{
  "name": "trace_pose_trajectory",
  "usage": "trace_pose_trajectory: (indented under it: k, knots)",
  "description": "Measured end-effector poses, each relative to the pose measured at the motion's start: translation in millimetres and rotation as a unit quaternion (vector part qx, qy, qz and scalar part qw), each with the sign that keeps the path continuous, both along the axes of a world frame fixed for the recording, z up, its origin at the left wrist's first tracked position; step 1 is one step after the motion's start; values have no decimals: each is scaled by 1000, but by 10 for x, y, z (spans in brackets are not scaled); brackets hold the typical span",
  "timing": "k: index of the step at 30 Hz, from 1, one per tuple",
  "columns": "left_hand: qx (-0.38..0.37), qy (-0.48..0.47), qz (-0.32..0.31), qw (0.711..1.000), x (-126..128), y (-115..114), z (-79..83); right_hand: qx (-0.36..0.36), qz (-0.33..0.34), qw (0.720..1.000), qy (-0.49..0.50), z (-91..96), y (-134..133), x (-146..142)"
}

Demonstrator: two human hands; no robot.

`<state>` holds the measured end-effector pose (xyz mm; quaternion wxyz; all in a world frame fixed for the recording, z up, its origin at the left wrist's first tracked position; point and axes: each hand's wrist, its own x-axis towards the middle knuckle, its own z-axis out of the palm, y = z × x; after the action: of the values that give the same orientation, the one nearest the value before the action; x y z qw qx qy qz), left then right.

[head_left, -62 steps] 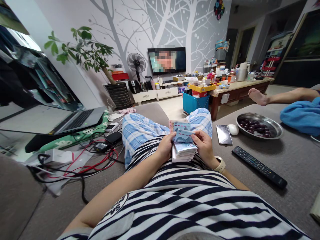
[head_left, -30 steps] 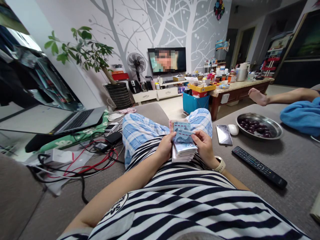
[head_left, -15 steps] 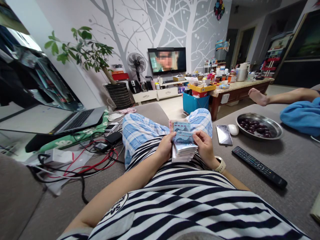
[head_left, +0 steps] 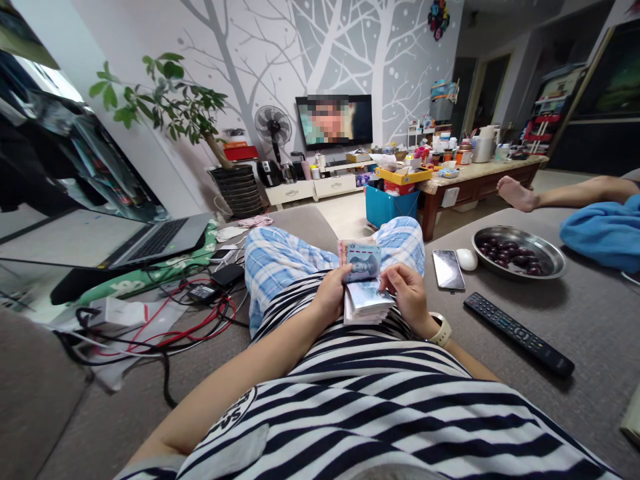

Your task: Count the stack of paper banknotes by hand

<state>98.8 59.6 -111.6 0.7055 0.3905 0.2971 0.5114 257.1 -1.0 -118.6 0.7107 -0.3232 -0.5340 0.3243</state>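
I sit on a grey sofa with a thick stack of banknotes (head_left: 365, 293) held on my lap over a striped shirt. My left hand (head_left: 331, 293) grips the stack's left side, thumb across the notes. My right hand (head_left: 407, 293) is closed on the right edge, fingers curled at the top corner of the notes. The upper notes stand folded up and show a printed portrait; the lower ones lie flat.
To my right on the sofa lie a phone (head_left: 448, 269), a white mouse (head_left: 467, 259), a metal bowl of dark fruit (head_left: 518, 251) and a remote (head_left: 517, 333). Another person's bare foot (head_left: 515, 193) rests farther right. A laptop (head_left: 155, 241) and tangled cables (head_left: 170, 320) lie on my left.
My right fingers have flipped a note: the pale blue face seen earlier gave way to a note showing a portrait. Both hands stay in the same place on my lap.
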Motion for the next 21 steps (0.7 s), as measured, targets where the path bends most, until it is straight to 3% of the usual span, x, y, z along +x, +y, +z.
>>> trace_pose_trajectory:
  k: [10, 21]
  knots:
    - [7, 15, 0, 1000, -2, -115, 123, -54, -63, 996, 19, -31, 73, 15]
    - [8, 24, 13, 1000, 1, -24, 32, -43, -62, 997, 0, -17, 50, 23]
